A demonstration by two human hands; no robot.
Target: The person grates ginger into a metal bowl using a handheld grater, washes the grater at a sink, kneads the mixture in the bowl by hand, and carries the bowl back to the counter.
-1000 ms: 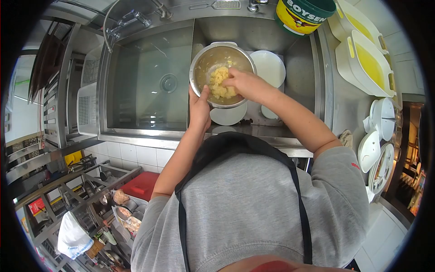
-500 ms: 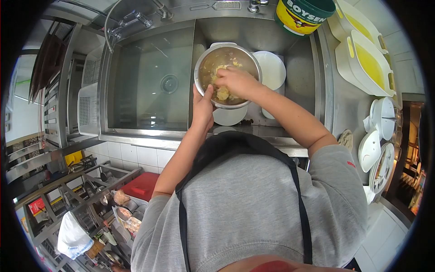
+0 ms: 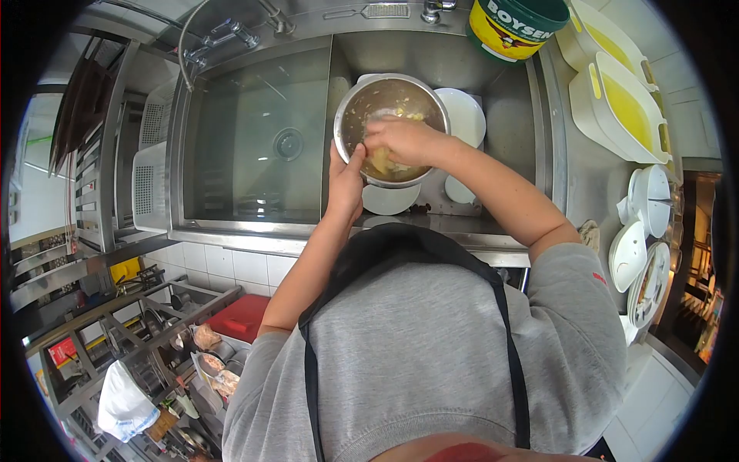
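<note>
A round metal bowl (image 3: 426, 96) is held over the right sink basin, above several white dishes. My left hand (image 3: 346, 179) grips its lower left rim, thumb over the edge and fingers underneath. Inside the bowl lies a pale yellow mash (image 3: 382, 162), with small bits stuck to the wall. My right hand (image 3: 404, 140) reaches in from the right, fingers bent down at the mash; the fingertips are blurred, and what they hold cannot be made out. A white plate (image 3: 391, 200) shows just below the bowl, and another white plate (image 3: 466, 115) to its right.
The left basin (image 3: 254, 146) holds water. Behind the right basin stands a green and yellow bucket (image 3: 508, 31). White tubs with yellow insides (image 3: 627, 108) and stacked dishes (image 3: 648, 285) line the right counter. Taps (image 3: 231, 35) rise along the back edge.
The bowl and my left hand have shifted slightly to the right. My right hand has moved left within the bowl, over the mash, which has changed shape.
</note>
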